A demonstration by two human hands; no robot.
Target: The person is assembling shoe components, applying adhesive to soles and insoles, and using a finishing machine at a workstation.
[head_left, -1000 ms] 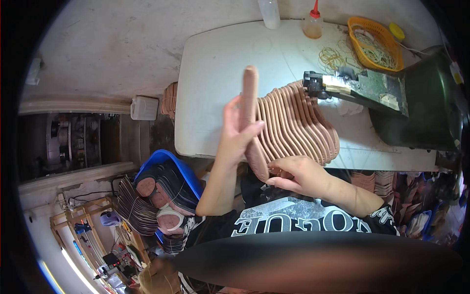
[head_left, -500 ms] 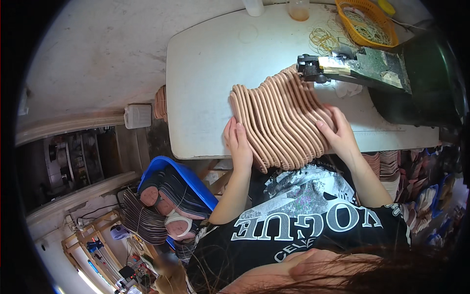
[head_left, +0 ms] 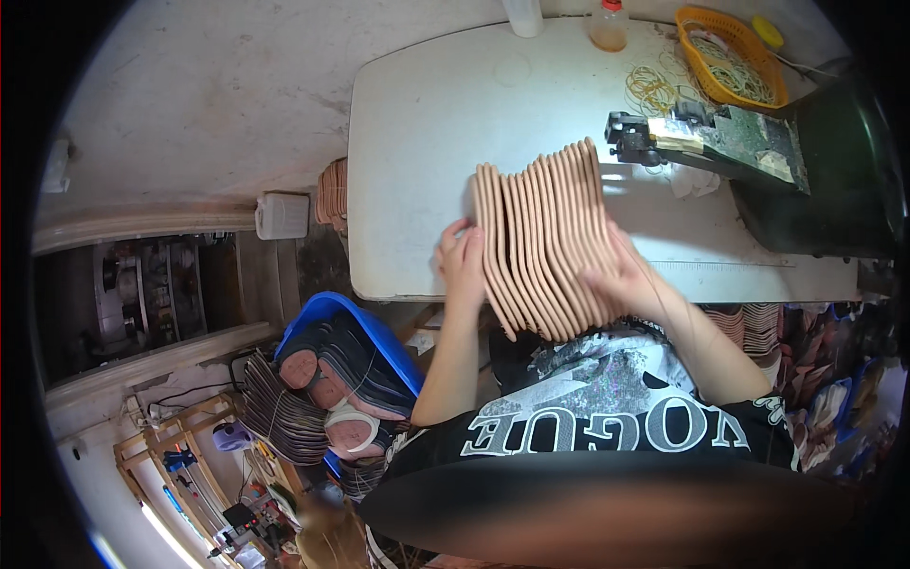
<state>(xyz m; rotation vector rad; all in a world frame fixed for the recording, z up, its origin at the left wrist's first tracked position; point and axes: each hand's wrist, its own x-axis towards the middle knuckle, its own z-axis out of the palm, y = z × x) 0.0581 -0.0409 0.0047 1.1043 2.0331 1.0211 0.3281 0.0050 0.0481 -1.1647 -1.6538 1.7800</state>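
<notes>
A row of tan shoe insoles (head_left: pixel 545 237) stands on edge, packed side by side, at the table's front edge against my shirt. My left hand (head_left: pixel 462 264) presses on the row's left end, its fingers against the outermost insole. On the opposite end, my right hand (head_left: pixel 626 280) clasps the row with the thumb toward me, slightly blurred. Between the two hands the insoles are squeezed together, with a narrow dark gap near the left end. The undersides of the hands' grip are hidden behind the row.
A green machine arm (head_left: pixel 730 142) reaches over the white table (head_left: pixel 417 161) from the right. Behind it are loose rubber bands (head_left: pixel 649 90), a yellow basket (head_left: pixel 697 59) and a red-capped bottle (head_left: pixel 609 30). A blue bin (head_left: pixel 379 334) of dark soles stands at lower left, below a white jug (head_left: pixel 282 216).
The row has come away from the machine arm's tip, and its right end stands straighter and tighter. My right hand has shifted left and inward; the whole view has shifted a little.
</notes>
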